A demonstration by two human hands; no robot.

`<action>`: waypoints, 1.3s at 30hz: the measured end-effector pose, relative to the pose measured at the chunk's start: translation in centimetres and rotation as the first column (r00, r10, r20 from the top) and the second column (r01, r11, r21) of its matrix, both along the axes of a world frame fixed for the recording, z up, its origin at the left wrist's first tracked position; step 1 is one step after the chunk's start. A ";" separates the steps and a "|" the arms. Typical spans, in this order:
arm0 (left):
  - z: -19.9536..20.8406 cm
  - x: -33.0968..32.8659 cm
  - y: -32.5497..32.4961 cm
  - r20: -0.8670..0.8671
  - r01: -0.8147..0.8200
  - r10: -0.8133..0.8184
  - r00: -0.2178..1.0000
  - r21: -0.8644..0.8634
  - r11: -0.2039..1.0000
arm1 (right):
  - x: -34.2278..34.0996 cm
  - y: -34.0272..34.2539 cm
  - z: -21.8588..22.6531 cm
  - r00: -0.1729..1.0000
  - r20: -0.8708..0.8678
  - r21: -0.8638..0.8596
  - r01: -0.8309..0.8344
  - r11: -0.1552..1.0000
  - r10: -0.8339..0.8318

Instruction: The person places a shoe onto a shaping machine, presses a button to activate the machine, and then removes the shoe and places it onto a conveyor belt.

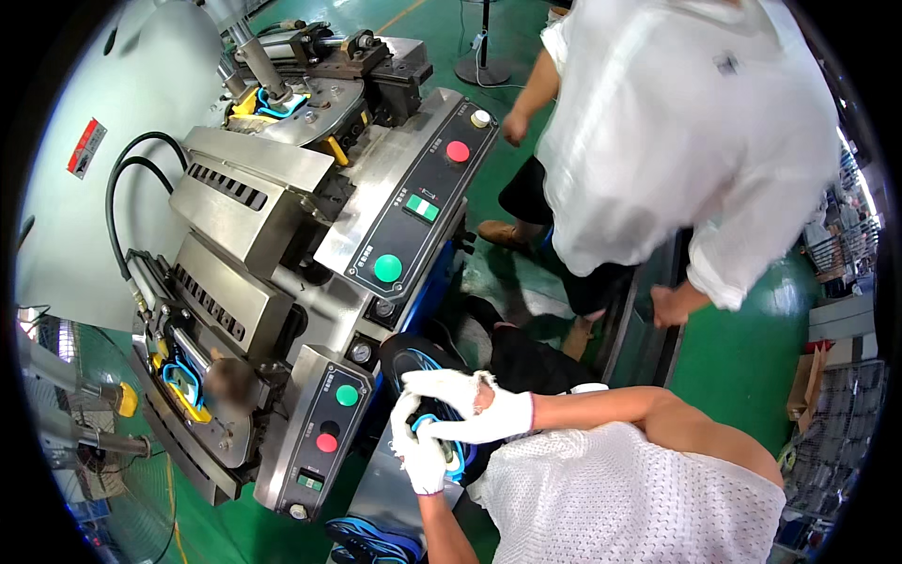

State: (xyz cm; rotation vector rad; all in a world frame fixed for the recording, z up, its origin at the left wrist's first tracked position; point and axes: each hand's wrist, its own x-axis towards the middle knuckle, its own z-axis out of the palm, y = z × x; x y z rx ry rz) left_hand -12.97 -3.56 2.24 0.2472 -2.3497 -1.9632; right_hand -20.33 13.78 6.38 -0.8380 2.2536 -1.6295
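Both of my hands wear white knit gloves and are close together over a black shoe (404,355) with bright blue trim. My left hand (423,461) is curled around its near part, where a blue edge shows beside the fingers. From the right, my right hand (484,415) reaches across the shoe with its fingers bent onto it. The gloves cover the shoe's middle, so the exact finger contact is hidden. Below my left hand, more black-and-blue footwear (371,538) lies by a grey metal surface (390,484).
Left of my hands stands a metal machine with two button panels (413,211) (324,428). Blue-and-yellow pieces (183,385) sit in its near station. A person in a white shirt (686,132) stands at the upper right. A stand base (484,70) rests on the green floor.
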 end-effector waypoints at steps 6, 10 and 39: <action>1.0 -0.1 0.2 0.012 -0.078 0.079 0.997 -0.073 0.994 | 2.5 5.2 -0.5 0.984 0.176 0.155 -0.016 0.988 -0.012; 1.8 0.6 0.9 0.086 -0.185 0.187 0.979 -0.029 0.982 | 3.6 6.5 0.2 0.935 0.338 0.273 -0.204 0.940 0.105; 18.3 -6.2 24.9 -0.509 0.531 -0.795 0.332 -0.596 0.603 | 6.1 28.1 5.0 0.321 0.570 -0.661 0.725 -0.191 -0.756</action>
